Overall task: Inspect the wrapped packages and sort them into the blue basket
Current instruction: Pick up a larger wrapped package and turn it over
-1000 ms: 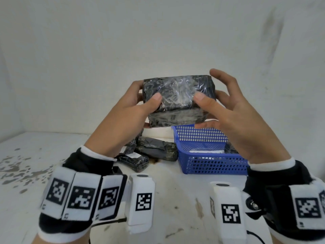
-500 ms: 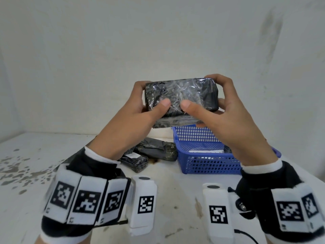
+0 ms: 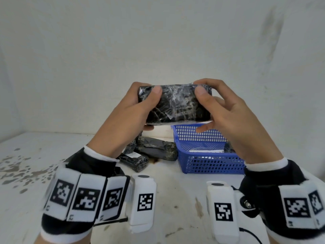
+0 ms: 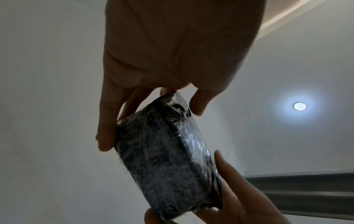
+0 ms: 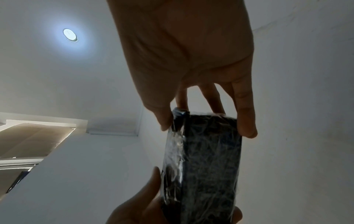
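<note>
A black package wrapped in clear film (image 3: 177,104) (image 4: 168,163) (image 5: 203,166) is held up in front of me, above the table, lengthwise between both hands. My left hand (image 3: 140,110) grips its left end, thumb on the near face and fingers behind. At the other end my right hand (image 3: 211,106) holds it the same way, with the lower fingers spread loose. The blue mesh basket (image 3: 207,164) stands on the table below and behind the package, and something pale and something dark lie inside it. Several more dark wrapped packages (image 3: 154,150) lie in a pile just left of the basket.
The white table (image 3: 175,199) is stained, with dark flecks at the left. A white wall rises close behind the basket and the pile. Marker bands and white camera units sit on both wrists at the bottom of the head view.
The package has been turned in my hands so a broad face now looks at me. Both thumbs have shifted from its middle out to the two upper corners.
</note>
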A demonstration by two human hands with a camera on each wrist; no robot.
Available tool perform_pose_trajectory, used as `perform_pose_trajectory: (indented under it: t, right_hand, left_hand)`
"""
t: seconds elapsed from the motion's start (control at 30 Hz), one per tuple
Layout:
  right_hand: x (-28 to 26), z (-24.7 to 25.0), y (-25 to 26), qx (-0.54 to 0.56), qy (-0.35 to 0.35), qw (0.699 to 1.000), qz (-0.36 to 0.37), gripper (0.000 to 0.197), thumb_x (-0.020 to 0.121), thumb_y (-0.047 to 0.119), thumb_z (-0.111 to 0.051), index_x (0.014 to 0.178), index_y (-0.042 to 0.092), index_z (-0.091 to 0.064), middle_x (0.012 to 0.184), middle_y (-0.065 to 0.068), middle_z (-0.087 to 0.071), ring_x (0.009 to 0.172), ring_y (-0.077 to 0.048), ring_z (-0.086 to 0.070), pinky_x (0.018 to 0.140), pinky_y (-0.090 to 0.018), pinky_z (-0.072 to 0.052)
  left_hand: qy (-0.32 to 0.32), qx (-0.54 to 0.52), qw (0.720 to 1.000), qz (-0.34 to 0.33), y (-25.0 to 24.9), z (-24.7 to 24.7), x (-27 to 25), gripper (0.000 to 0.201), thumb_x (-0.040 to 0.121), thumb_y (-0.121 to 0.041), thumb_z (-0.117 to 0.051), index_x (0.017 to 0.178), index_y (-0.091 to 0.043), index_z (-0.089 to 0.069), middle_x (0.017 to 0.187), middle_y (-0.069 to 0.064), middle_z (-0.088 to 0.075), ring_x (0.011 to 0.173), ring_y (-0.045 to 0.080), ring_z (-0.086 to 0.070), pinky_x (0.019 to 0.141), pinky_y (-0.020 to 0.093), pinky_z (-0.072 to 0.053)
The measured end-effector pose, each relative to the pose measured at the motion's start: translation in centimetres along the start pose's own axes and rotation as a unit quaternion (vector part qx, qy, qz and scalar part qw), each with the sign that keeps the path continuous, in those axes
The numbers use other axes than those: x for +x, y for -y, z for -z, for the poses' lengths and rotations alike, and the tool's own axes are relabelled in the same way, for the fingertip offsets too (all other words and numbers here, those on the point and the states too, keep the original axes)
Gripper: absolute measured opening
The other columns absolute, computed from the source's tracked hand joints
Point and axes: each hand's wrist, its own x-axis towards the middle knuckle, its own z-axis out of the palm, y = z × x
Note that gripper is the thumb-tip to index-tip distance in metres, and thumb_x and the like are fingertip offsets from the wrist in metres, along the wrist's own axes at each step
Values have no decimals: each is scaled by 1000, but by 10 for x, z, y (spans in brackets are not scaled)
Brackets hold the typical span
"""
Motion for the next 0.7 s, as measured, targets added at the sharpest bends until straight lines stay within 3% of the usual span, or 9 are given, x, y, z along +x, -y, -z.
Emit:
perform_pose_trajectory:
  t: [0.1, 0.27, 0.4, 0.53, 0.6, 0.63, 0.7]
  right_hand:
    - [0, 0, 0, 17, -1, 1000, 0, 21, 90, 50, -62, 108, 40, -67, 93, 6, -71, 95, -10, -66, 66, -32, -62]
    - [0, -4, -1, 3, -6, 1000, 8, 25, 85, 53, -66, 105, 38, -65, 99, 3, -73, 89, -8, -71, 69, -42, -64]
    - [-1, -5, -1, -14, -3, 1000, 11, 36, 75, 61, -68, 105, 43, -60, 103, 10, -71, 86, -13, -74, 73, -42, -64]
    - [-3, -4, 0, -18, 17, 1000, 15, 43, 83, 53, -68, 123, 48, -53, 122, 16, -64, 70, -16, -75, 56, -25, -58]
    - [-3, -3, 0, -18, 27, 999, 15, 54, 83, 54, -66, 133, 54, -47, 127, 18, -61, 67, -10, -73, 55, -20, -54]
    - [-3, -3, 1, -11, 32, 999, 15, 58, 82, 56, -65, 136, 56, -45, 130, 18, -60, 73, -7, -72, 58, -20, -54]
    - [-1, -2, 1, 28, 40, 999, 11, 61, 81, 56, -64, 139, 54, -45, 135, 17, -59, 102, -6, -69, 65, -24, -56]
  left_hand:
    - [2, 1, 1000, 0, 0, -1, -1, 20, 94, -47, -49, 107, -33, -54, 77, -26, -64, 91, 4, -63, 84, 42, -58]
    - [8, 14, 1000, 14, 1, -2, 0, 27, 90, -48, -56, 110, -31, -52, 104, -7, -68, 100, 12, -67, 86, 44, -57]
    - [-5, 27, 1000, 2, 2, -3, 0, 39, 83, -52, -60, 114, -31, -51, 106, -5, -68, 100, 16, -67, 89, 45, -55]
    - [4, 39, 999, 8, -2, -4, -1, 38, 84, -67, -39, 113, -42, -44, 100, -15, -62, 90, 15, -69, 84, 43, -58]
    - [10, 27, 999, 15, -3, -3, 0, 39, 92, -59, -40, 126, -40, -39, 103, -15, -60, 81, 15, -70, 73, 40, -60]
    - [15, 13, 1000, 20, -3, -2, 0, 46, 93, -53, -49, 134, -37, -35, 110, -14, -61, 81, 13, -69, 68, 36, -60]
    - [17, -21, 999, 31, -2, 0, 1, 76, 80, -46, -66, 144, -31, -30, 131, -14, -55, 89, 8, -68, 70, 34, -60]
